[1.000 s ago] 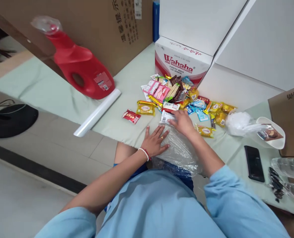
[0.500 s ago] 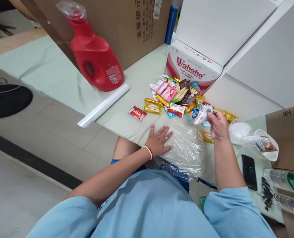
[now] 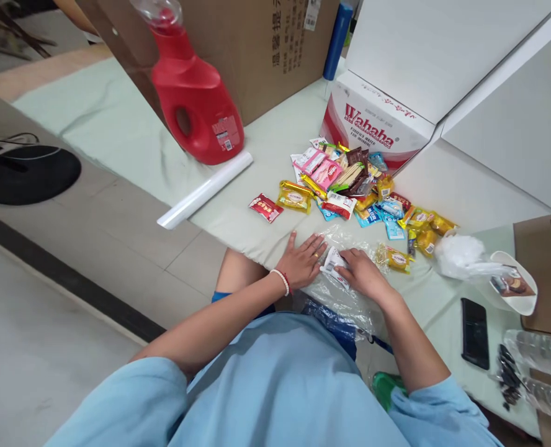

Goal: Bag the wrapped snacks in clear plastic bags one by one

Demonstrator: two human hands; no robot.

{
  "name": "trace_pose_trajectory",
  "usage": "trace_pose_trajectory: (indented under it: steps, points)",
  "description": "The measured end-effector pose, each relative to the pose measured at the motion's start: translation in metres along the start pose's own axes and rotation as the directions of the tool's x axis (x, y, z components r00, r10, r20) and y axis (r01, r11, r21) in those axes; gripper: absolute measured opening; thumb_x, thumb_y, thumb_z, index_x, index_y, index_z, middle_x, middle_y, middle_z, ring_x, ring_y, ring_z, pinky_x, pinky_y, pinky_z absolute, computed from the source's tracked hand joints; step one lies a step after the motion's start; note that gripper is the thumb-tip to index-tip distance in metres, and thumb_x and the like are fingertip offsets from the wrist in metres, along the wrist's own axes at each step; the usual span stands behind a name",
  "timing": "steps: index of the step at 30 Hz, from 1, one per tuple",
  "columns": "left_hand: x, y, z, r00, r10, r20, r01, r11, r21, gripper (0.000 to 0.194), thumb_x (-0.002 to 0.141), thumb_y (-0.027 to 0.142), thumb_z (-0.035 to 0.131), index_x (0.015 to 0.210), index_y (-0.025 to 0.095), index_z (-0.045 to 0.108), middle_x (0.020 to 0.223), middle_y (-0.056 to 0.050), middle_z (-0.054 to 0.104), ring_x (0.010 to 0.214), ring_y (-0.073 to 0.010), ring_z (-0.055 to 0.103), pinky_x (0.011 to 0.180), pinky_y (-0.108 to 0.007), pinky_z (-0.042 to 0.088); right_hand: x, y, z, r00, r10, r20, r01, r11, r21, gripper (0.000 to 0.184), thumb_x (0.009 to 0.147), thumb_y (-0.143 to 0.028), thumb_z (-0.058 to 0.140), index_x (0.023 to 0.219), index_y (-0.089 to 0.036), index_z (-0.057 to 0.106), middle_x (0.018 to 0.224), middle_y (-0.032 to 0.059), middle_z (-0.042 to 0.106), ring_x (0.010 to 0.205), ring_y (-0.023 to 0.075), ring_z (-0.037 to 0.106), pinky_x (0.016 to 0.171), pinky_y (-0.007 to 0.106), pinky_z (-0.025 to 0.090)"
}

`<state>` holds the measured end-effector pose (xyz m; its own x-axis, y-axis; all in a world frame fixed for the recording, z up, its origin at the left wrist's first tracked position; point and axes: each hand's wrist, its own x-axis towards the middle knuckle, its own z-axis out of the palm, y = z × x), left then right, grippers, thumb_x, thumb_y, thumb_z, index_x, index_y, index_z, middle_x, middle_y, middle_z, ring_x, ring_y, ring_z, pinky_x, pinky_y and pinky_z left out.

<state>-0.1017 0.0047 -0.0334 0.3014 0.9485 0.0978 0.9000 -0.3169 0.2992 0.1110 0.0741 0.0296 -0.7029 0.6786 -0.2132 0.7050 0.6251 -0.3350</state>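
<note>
My left hand [image 3: 301, 259] lies flat with its fingers spread, on the left edge of a clear plastic bag [image 3: 350, 307] that hangs over the table's front edge. Just to its right, my right hand [image 3: 363, 272] grips a small white snack packet [image 3: 335, 267] with a barcode, held low over the bag. Beyond both hands is a heap of wrapped snacks, among them a pink packet [image 3: 326, 174] and a red-and-white packet [image 3: 339, 205]. A red packet [image 3: 266, 207] and a yellow packet [image 3: 295, 197] lie at the heap's left. Another yellow packet [image 3: 396, 259] rests right of my right hand.
A red jug [image 3: 201, 105] and a white roll [image 3: 205, 190] are at the left. Behind the snacks stands a Wahaha carton [image 3: 373, 127]. Toward the right are a white plastic bag [image 3: 461, 256], a white tray [image 3: 524, 304], a black phone [image 3: 474, 333] and clear bottles [image 3: 536, 354].
My right hand lifted the white packet from the heap's front edge to the right, then brought it back left and down over the clear bag. My left hand stays on the bag.
</note>
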Motion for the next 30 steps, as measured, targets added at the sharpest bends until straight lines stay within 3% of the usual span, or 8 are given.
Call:
trace_pose_trajectory:
  steps: [4, 10, 14, 17, 19, 24, 26, 30]
  points:
    - [0.0, 0.0, 0.002, 1.0, -0.025, -0.01, 0.025, 1.0, -0.008, 0.057, 0.104, 0.041, 0.035, 0.158, 0.025, 0.038, 0.169, -0.009, 0.032, 0.156, -0.0282, 0.03, 0.125, -0.07, 0.003, -0.007, 0.007, -0.011, 0.994, -0.094, 0.051, 0.091, 0.994, 0.057, 0.026, 0.099, -0.027, 0.061, 0.123, -0.018, 0.065, 0.113, 0.0124, 0.067, 0.107, 0.0263, 0.06, 0.093, 0.037, 0.048]
    - [0.001, 0.0, 0.004, 0.999, -0.041, -0.014, 0.041, 0.999, 0.002, 0.059, 0.104, 0.046, 0.034, 0.159, 0.025, 0.038, 0.168, -0.009, 0.032, 0.156, -0.029, 0.03, 0.125, -0.07, 0.004, -0.011, 0.002, -0.003, 0.997, -0.074, 0.035, 0.075, 0.997, -0.022, 0.037, 0.098, -0.027, 0.063, 0.134, -0.02, 0.063, 0.128, 0.0135, 0.066, 0.113, 0.0285, 0.059, 0.1, 0.042, 0.046]
    - [0.001, 0.001, 0.005, 0.999, -0.041, -0.021, 0.041, 0.999, 0.003, 0.059, 0.104, 0.046, 0.036, 0.159, 0.025, 0.038, 0.168, -0.01, 0.034, 0.156, -0.0302, 0.03, 0.125, -0.07, 0.006, 0.003, -0.003, -0.011, 0.994, -0.096, -0.045, 0.098, 0.994, 0.044, 0.036, 0.1, -0.033, 0.06, 0.132, -0.017, 0.064, 0.126, 0.0162, 0.066, 0.116, 0.0295, 0.059, 0.102, 0.043, 0.046]
    - [0.001, 0.0, 0.007, 0.999, -0.053, -0.007, 0.053, 0.998, 0.013, 0.057, 0.103, 0.045, 0.038, 0.155, 0.023, 0.045, 0.163, -0.013, 0.042, 0.154, -0.0331, 0.033, 0.124, -0.071, 0.006, 0.039, -0.031, -0.019, 0.986, -0.118, -0.119, 0.123, 0.992, 0.037, 0.032, 0.103, -0.033, 0.053, 0.127, -0.018, 0.067, 0.117, 0.0143, 0.068, 0.111, 0.0281, 0.061, 0.101, 0.042, 0.046]
    - [0.0, -0.001, 0.01, 0.997, -0.07, 0.026, 0.069, 0.997, 0.037, 0.06, 0.102, 0.046, 0.041, 0.154, 0.017, 0.047, 0.16, -0.017, 0.046, 0.153, -0.0367, 0.034, 0.124, -0.07, 0.009, 0.074, -0.061, -0.016, 0.985, -0.153, -0.075, 0.155, 0.988, 0.022, 0.026, 0.102, -0.028, 0.053, 0.119, -0.018, 0.069, 0.114, 0.012, 0.069, 0.109, 0.0259, 0.063, 0.099, 0.038, 0.047]
    - [-0.001, -0.009, 0.015, 0.997, 0.027, 0.075, -0.034, 0.995, 0.097, 0.067, 0.101, 0.039, 0.042, 0.161, 0.01, 0.031, 0.169, -0.017, 0.027, 0.159, -0.0331, 0.021, 0.129, -0.054, 0.016, 0.159, -0.136, 0.013, 0.99, -0.086, -0.113, 0.085, 0.996, -0.007, 0.044, 0.101, -0.036, 0.06, 0.138, -0.013, 0.057, 0.135, 0.0147, 0.061, 0.106, 0.0245, 0.069, 0.093, 0.035, 0.053]
    - [-0.001, -0.012, 0.016, 0.995, 0.057, 0.087, -0.066, 0.992, 0.112, 0.066, 0.102, 0.039, 0.042, 0.162, 0.014, 0.031, 0.17, -0.015, 0.026, 0.159, -0.0312, 0.02, 0.13, -0.052, 0.016, 0.177, -0.153, 0.023, 0.986, -0.029, -0.164, 0.031, 0.999, 0.009, 0.042, 0.105, -0.027, 0.051, 0.144, -0.011, 0.051, 0.14, 0.0156, 0.057, 0.11, 0.0238, 0.068, 0.093, 0.035, 0.052]
    - [0.0, -0.018, 0.018, 0.993, 0.068, 0.098, -0.08, 0.989, 0.122, 0.067, 0.102, 0.041, 0.041, 0.163, 0.016, 0.027, 0.171, -0.016, 0.024, 0.159, -0.0325, 0.022, 0.128, -0.061, 0.015, 0.18, -0.162, 0.027, 0.986, -0.014, -0.166, 0.024, 0.998, 0.061, 0.037, 0.103, -0.014, 0.041, 0.131, -0.02, 0.064, 0.134, 0.014, 0.063, 0.101, 0.026, 0.071, 0.084, 0.039, 0.056]
